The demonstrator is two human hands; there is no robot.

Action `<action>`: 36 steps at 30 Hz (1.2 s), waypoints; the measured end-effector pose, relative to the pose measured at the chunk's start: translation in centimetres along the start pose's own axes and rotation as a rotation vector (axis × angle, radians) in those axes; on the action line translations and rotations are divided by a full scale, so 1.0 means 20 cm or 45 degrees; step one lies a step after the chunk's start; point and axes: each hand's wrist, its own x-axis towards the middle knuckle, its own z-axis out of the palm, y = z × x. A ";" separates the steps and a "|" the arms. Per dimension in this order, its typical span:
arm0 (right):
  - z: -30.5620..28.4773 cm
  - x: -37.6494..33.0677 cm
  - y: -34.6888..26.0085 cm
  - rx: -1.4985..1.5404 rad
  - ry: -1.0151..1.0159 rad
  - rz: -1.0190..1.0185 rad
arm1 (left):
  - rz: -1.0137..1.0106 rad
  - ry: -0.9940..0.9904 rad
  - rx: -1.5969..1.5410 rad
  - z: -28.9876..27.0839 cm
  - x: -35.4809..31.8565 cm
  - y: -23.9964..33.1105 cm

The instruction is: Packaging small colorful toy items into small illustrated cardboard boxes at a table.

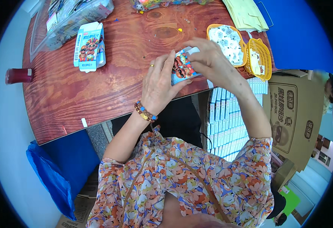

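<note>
Closing step, probably: left hand (158, 85) gripping small printed box (182, 68), right hand (208, 57) pinching its top flap. Next: tucking flap in carefully.

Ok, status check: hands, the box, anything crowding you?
Left hand and right hand both gripping small printed carton. Carton above table edge. Yellow baskets to the right, apart.

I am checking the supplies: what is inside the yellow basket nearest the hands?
The yellow basket holds many small white packets with dark print. The right hand covers its near rim, and anything beneath the packets is hidden.
</note>
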 end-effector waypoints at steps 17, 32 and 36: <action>-0.31 -0.62 0.86 -0.031 0.065 1.354 | -0.118 -0.055 -0.082 -0.02 -0.03 -0.03; -0.36 -0.68 0.86 -0.483 0.165 1.353 | -0.108 -0.055 -0.118 -0.04 -0.03 -0.05; -0.42 -0.65 0.76 0.105 0.538 1.299 | -0.084 -0.037 -0.068 -0.05 -0.03 -0.06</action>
